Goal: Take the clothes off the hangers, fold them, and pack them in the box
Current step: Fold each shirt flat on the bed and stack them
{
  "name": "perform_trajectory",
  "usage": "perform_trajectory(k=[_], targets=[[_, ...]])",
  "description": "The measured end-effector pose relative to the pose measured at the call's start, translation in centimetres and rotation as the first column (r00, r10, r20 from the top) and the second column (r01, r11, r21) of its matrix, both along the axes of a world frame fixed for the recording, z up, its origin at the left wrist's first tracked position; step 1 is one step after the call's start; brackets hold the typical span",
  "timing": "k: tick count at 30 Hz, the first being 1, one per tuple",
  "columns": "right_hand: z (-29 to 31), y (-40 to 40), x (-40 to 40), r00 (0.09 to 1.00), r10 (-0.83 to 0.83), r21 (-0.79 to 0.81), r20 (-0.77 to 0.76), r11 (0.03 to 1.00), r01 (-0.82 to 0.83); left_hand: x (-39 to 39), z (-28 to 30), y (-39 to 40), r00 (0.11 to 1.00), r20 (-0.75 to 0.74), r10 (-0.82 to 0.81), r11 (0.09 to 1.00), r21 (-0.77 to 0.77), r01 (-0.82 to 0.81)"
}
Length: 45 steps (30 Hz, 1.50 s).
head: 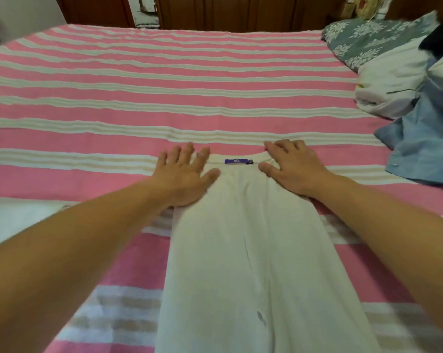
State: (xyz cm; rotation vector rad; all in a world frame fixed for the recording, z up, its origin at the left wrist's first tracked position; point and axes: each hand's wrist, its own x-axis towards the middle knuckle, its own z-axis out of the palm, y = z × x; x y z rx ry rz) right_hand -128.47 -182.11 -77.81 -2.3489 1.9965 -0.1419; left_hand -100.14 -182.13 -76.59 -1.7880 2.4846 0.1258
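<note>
A cream-white garment (pixel 251 250) lies flat on the bed, folded into a long narrow strip running from the near edge up to its collar, where a small purple label (pixel 237 161) shows. My left hand (pixel 184 174) presses flat on the strip's upper left corner, fingers spread. My right hand (pixel 289 169) presses flat on the upper right corner beside the collar. No hanger or box is in view.
The bed has a pink and white striped cover (pixel 164 98). At the right edge lies a pile of clothes: a light blue shirt (pixel 424 143), a white garment (pixel 391 85), and a grey floral pillow (pixel 368 39). Dark wooden furniture stands behind the bed.
</note>
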Motion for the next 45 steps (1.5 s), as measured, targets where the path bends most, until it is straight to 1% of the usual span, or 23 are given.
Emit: perform_trajectory(k=[3, 5, 6, 8, 9, 11, 13, 16, 18, 21, 24, 26, 28, 31, 33, 34, 36, 38, 39, 40, 42, 43, 45], targets=[[0.3, -0.6, 0.6, 0.994, 0.106, -0.041, -0.016, 0.993, -0.107, 0.0, -1.3, -2.5, 0.997, -0.046, -0.057, 0.996, -0.068, 0.054], [0.5, -1.0, 1.1, 0.991, 0.125, -0.014, -0.037, 0.992, -0.125, -0.8, -0.6, -2.5, 0.991, -0.079, -0.107, 0.988, -0.116, 0.097], [0.9, -1.1, 1.5, 0.993, 0.113, 0.028, -0.021, 0.993, -0.112, -1.0, 0.1, -2.5, 0.990, -0.092, -0.111, 0.990, -0.099, 0.101], [2.4, -0.9, 2.2, 0.996, 0.086, 0.123, -0.016, 0.989, -0.083, -1.3, 2.2, -2.5, 0.989, -0.141, -0.051, 0.998, 0.026, 0.055], [3.4, -0.7, 2.5, 0.995, 0.097, 0.113, -0.012, 0.989, -0.095, -1.3, 3.6, -2.4, 0.982, -0.186, -0.022, 0.996, 0.077, 0.037], [5.8, 0.6, 2.9, 0.994, 0.106, 0.011, 0.040, 0.994, -0.107, -1.0, 6.7, -1.0, 0.964, -0.264, -0.030, 0.996, 0.068, 0.050], [8.6, 3.5, 2.7, 0.981, 0.126, -0.115, 0.150, 0.987, -0.109, -0.5, 9.8, 2.1, 0.925, -0.376, -0.057, 0.997, 0.024, 0.071], [11.5, 10.4, 1.5, 0.939, 0.203, -0.190, 0.279, 0.970, -0.153, 0.9, 12.9, 9.2, 0.845, -0.528, -0.077, 0.995, 0.020, 0.103], [11.7, 15.7, 0.4, 0.921, 0.238, -0.177, 0.309, 0.966, -0.190, 2.0, 13.0, 14.4, 0.837, -0.533, -0.124, 0.989, 0.006, 0.151], [9.3, 23.0, -0.5, 0.892, 0.253, -0.131, 0.375, 0.967, -0.219, 3.2, 10.4, 20.5, 0.856, -0.484, -0.183, 0.981, -0.026, 0.195], [5.8, 28.0, -0.3, 0.899, 0.300, -0.098, 0.319, 0.954, -0.284, 3.9, 6.8, 24.7, 0.892, -0.414, -0.181, 0.981, -0.017, 0.191], [4.4, 29.9, -0.7, 0.905, 0.274, -0.066, 0.326, 0.961, -0.268, 4.7, 5.1, 26.4, 0.900, -0.410, -0.147, 0.984, 0.032, 0.175], [4.6, 31.2, -1.3, 0.906, 0.230, -0.053, 0.356, 0.973, -0.227, 5.6, 4.8, 27.4, 0.883, -0.461, -0.091, 0.989, 0.061, 0.134], [6.4, 32.6, -2.1, 0.838, 0.088, 0.030, 0.538, 0.992, -0.124, 6.4, 5.6, 27.9, 0.844, -0.535, -0.035, 0.984, 0.132, 0.124], [7.3, 32.3, -2.4, 0.804, -0.006, 0.053, 0.594, 0.998, -0.032, 6.3, 6.7, 28.1, 0.807, -0.591, 0.004, 0.977, 0.175, 0.123], [7.6, 31.6, -2.2, 0.816, -0.018, 0.029, 0.578, 1.000, 0.002, 6.0, 7.0, 27.9, 0.795, -0.607, 0.002, 0.988, 0.125, 0.093], [7.8, 29.5, -1.5, 0.868, 0.010, -0.037, 0.497, 0.999, 0.009, 4.7, 7.0, 27.1, 0.815, -0.575, -0.078, 0.996, -0.084, 0.036], [7.5, 27.0, 0.3, 0.926, 0.070, -0.014, 0.372, 0.997, -0.070, 2.5, 6.7, 25.9, 0.885, -0.431, -0.176, 0.973, -0.210, 0.091], [7.0, 25.9, 1.2, 0.955, 0.100, 0.022, 0.279, 0.994, -0.111, 1.3, 6.0, 25.3, 0.924, -0.331, -0.189, 0.972, -0.195, 0.129], [6.1, 25.0, 2.0, 0.979, 0.113, 0.075, 0.167, 0.989, -0.127, 0.3, 4.9, 24.7, 0.955, -0.239, -0.175, 0.980, -0.135, 0.145], [3.9, 24.3, 2.7, 0.995, 0.101, 0.215, -0.009, 0.972, -0.097, -0.7, 2.5, 24.2, 0.988, -0.102, -0.117, 0.992, 0.030, 0.121], [2.9, 24.2, 2.7, 0.995, 0.092, 0.279, -0.034, 0.957, -0.079, -0.7, 1.2, 24.0, 0.993, -0.058, -0.101, 0.991, 0.082, 0.105], [2.3, 24.2, 2.4, 0.993, 0.097, 0.331, -0.067, 0.941, -0.070, -0.6, 0.4, 23.6, 0.995, -0.013, -0.097, 0.985, 0.146, 0.097]])
